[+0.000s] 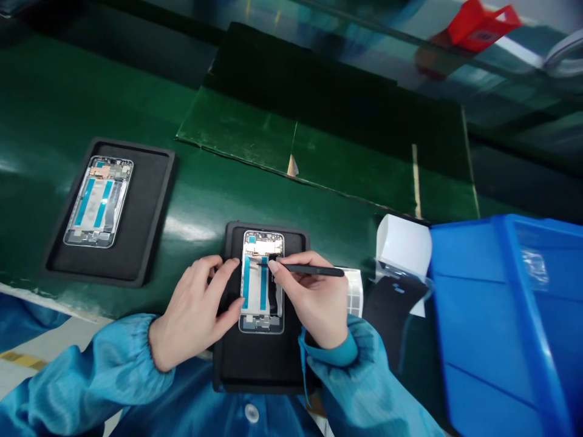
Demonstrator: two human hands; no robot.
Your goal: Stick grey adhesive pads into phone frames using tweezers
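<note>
Head view: opened phone [255, 285] between hands [195, 309] [321, 306] (black tool [314, 270] perhaps touching it).

No legible text or numbers.

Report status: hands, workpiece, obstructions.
Right hand holds slim black tool, tip over open silver-framed phone. Left hand at phone's left edge. Phone in black rectangular tray; right hand partly covers it.

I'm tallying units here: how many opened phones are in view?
2: one opened phone lies in the left black tray, the other phone in the nearer black tray. The blue bin, partly out of frame, might hide more.
</note>
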